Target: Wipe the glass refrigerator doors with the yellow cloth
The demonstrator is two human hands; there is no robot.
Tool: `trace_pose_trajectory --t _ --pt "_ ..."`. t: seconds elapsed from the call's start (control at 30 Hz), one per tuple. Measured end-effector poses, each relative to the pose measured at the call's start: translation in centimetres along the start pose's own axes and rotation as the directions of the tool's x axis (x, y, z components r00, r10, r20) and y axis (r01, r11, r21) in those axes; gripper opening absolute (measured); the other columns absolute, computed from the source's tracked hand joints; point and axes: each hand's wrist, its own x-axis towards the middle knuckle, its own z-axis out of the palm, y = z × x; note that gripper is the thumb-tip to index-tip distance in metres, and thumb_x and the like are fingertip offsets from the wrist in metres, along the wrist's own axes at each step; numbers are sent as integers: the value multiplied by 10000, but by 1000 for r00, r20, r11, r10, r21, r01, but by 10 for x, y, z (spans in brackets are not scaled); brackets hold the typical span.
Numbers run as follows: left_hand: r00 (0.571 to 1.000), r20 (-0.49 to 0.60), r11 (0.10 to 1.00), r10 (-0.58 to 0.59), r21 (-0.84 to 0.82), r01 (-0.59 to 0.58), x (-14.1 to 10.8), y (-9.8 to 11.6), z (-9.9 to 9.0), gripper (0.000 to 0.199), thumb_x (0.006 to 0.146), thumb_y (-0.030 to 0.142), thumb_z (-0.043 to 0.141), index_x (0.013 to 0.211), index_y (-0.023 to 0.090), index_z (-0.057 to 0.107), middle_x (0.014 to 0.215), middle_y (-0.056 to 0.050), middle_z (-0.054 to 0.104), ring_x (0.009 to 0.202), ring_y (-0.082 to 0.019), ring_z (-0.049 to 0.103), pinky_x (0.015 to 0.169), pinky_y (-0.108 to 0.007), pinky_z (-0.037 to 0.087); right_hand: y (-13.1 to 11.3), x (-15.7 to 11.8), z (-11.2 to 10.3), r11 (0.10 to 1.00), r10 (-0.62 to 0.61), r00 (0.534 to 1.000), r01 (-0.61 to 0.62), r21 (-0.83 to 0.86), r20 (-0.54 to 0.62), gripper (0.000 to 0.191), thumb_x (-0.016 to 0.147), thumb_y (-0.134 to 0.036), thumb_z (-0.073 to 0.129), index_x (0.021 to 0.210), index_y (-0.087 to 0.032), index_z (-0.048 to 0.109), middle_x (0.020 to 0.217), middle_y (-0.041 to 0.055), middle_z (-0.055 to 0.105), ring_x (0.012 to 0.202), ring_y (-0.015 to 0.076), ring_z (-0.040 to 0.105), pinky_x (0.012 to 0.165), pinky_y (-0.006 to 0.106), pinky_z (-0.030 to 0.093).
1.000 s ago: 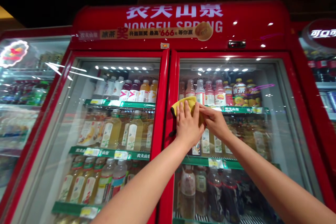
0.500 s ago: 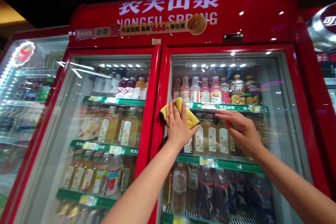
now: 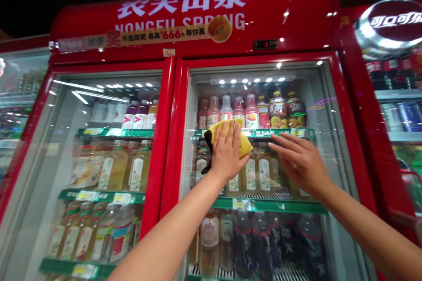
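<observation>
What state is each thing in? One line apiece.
Left hand: open, laid on the yellow cloth.
Right hand: open, apart from the cloth.
Cloth: partly hidden under the left hand.
Left door: shut.
Right door: shut.
Sign lettering: lit.
Pink bottles: upright.

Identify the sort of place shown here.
Probably a shop's drinks section: a red glass-door cooler stocked with bottled drinks, green shelf strips carrying what look like price tags, and a brand sign across its top.
</observation>
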Motion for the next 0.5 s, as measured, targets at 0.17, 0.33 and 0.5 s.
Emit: trace_pose_trajectory --t 0.17,0.33,0.5 --pt "997 78 997 28 69 -33 -4 -34 -17 825 927 555 588 1620 288 228 1626 -56 414 1562 -342 228 1249 -679 -58 22 -16 -6 982 35 993 -12 -189 115 467 967 -140 496 1406 -258 601 1552 69 505 1472 308 428 1142 599 436" --pt "958 -59 954 -281 87 285 43 -5 -2 753 932 630 536 1570 260 384 1668 -99 328 1540 -462 207 1214 -752 31 36 -9 -2 969 149 983 -123 -216 107 484 1002 -181 463 1475 -247 537 1584 86 457 1508 297 360 1189 586 390" --pt "998 64 997 -8 76 3 20 23 5 812 908 662 562 1593 303 318 1704 -79 237 1569 -421 135 1239 -697 31 35 -5 3 962 190 972 -156 -225 138 524 1012 -178 439 1533 -233 457 1609 95 418 1525 298 320 1209 594 360"
